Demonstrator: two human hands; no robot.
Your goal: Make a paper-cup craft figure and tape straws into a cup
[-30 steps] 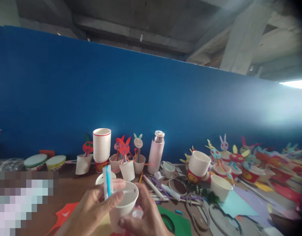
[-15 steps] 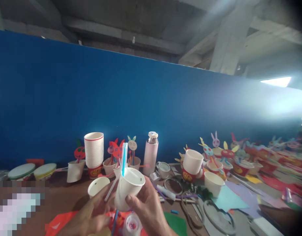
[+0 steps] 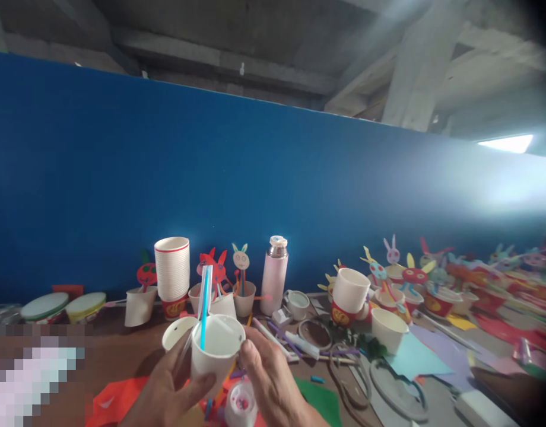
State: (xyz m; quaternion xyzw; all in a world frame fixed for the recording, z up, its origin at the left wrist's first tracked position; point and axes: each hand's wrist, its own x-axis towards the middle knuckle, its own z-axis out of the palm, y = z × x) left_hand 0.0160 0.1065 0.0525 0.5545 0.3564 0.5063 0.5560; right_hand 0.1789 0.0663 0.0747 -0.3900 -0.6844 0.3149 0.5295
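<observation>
A white paper cup [image 3: 217, 344] is held upright in front of me, with small dark holes near its rim. Blue and clear straws [image 3: 205, 305] stand in it and rise above the rim. My left hand [image 3: 168, 379] grips the cup from the left, its thumb across the front. At the right side of the rim, my right hand [image 3: 270, 373] touches the cup with its thumb and curled fingers. Just below the cup sits a small white container [image 3: 241, 404] with pink bits. Another white cup [image 3: 177, 333] stands behind my left hand.
A stack of paper cups [image 3: 172, 270] and a pink thermos [image 3: 274, 276] stand by the blue partition [image 3: 237, 166]. Cups with paper rabbits [image 3: 415, 277] fill the right. Straws, markers, a tape ring [image 3: 315, 334] and green paper [image 3: 320, 403] lie near my right hand.
The cup has moved left and slightly down and is more upright. My left hand has come round its front. My right thumb has shifted from the cup's front to its right rim.
</observation>
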